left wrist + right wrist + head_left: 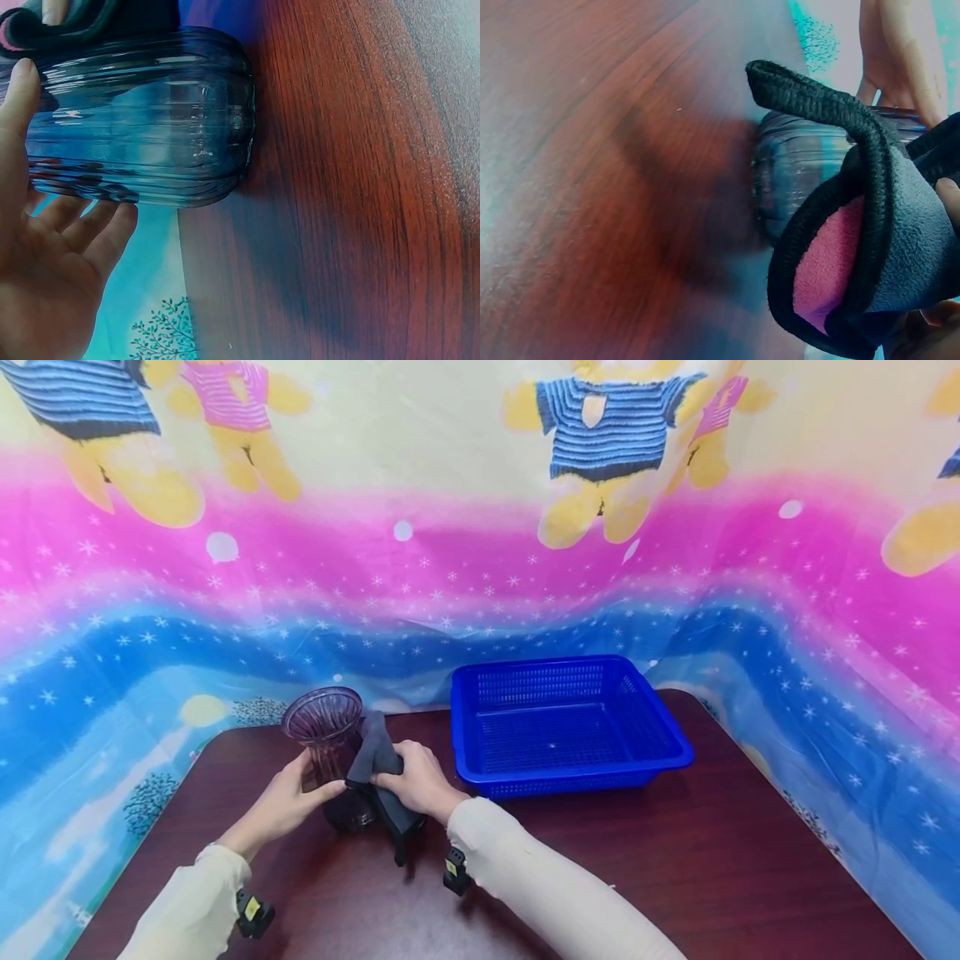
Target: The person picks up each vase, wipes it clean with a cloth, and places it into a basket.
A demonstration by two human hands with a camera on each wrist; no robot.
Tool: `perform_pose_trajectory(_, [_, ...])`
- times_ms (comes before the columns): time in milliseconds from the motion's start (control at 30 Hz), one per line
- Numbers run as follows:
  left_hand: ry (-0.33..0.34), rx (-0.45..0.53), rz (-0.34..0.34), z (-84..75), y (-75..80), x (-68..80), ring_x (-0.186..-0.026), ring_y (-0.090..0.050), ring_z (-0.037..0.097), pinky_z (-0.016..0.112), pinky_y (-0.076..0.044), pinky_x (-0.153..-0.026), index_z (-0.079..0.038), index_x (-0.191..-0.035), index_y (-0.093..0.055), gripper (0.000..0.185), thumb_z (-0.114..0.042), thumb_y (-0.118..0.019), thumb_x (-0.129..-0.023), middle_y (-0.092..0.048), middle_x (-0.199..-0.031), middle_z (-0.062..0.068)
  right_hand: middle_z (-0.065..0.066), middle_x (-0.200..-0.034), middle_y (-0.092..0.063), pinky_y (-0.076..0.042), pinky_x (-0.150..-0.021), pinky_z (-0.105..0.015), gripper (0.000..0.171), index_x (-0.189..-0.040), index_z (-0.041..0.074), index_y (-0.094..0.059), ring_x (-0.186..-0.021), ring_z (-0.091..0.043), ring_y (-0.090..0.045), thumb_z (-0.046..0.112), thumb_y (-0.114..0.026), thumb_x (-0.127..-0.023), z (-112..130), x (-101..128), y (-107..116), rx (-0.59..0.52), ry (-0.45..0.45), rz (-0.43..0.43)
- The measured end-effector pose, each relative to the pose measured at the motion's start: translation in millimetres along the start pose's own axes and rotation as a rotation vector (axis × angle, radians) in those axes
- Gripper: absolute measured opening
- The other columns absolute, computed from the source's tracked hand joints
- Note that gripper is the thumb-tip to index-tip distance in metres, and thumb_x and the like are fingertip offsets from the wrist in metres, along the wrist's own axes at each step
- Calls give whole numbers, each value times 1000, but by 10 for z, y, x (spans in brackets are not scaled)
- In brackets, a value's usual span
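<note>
Glass, ribbed and tinted purple, makes up the vase (331, 752) standing upright near the left end of the dark wooden table (675, 877), so it is likely rigid, fairly heavy, slick and breakable, best steadied around its narrow waist. The left hand (288, 802) cups that waist with thumb and fingers curled round it, while the right hand (420, 781) grips a soft dark cloth (378, 768) pressed against the vase's side. An empty blue basket (562, 727) sits just to the right.

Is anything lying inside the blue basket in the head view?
No: the blue basket shows only its own bare mesh floor, while the vase and cloth stand beside it on the table.
</note>
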State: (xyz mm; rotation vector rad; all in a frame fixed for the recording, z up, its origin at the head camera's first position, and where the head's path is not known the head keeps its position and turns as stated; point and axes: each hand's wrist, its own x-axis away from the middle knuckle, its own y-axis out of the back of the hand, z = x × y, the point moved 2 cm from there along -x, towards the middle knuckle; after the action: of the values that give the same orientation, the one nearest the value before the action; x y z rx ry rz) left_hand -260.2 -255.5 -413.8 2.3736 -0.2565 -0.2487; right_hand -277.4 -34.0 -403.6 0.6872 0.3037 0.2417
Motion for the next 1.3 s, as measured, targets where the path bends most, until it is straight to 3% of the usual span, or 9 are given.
perform_pose_trajectory(500, [-26, 31, -8, -10, -18, -1, -129, -58, 45, 53, -51, -103, 6, -150, -34, 69, -30, -66, -99, -52, -144, 32, -3, -96, -73, -47, -73, -21, 28, -104, 13, -77, -82, -10, -61, 29, -84, -82, -192, 65, -110, 75, 18, -2])
perform_pose_trajectory(933, [-32, 40, -2, 22, -18, -8, -129, -58, 45, 53, -51, -103, 6, -151, -32, 72, -30, -66, -99, -51, -146, 32, 1, -87, -74, -47, -70, -21, 23, -101, 13, -79, -76, -8, -58, 26, -84, -83, -311, 80, -182, 152, 12, 95])
perform_pose_trajectory(1300, [-29, 38, -8, 35, -21, -12, -129, -59, 45, 53, -51, -103, 6, -150, -35, 70, -30, -66, -99, -52, -145, 32, 0, -85, -73, -47, -67, -21, 23, -102, 12, -79, -72, -8, -56, 24, -84, -83, -431, 86, -242, 120, -39, 139])
